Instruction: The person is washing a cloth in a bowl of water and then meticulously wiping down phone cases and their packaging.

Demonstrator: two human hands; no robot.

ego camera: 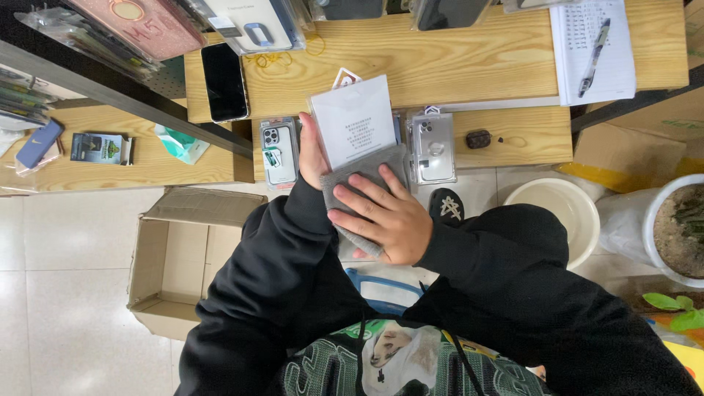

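My left hand [311,155] grips the left edge of a white phone-case package [354,117], held upright over the wooden shelf [506,136]. My right hand [385,216] presses a grey cloth [359,176] flat against the lower part of that package, fingers spread on the cloth. Both sleeves are black. Two more packaged phone cases lie on the shelf, one [279,152] to the left and one [432,148] to the right of the held package.
A dark phone [224,81] lies on the upper wooden desk [455,59], with a notebook and pen [594,48] at its right. An open cardboard box [183,260] stands on the tiled floor to the left. A white basin [557,209] and a plant pot [678,227] stand to the right.
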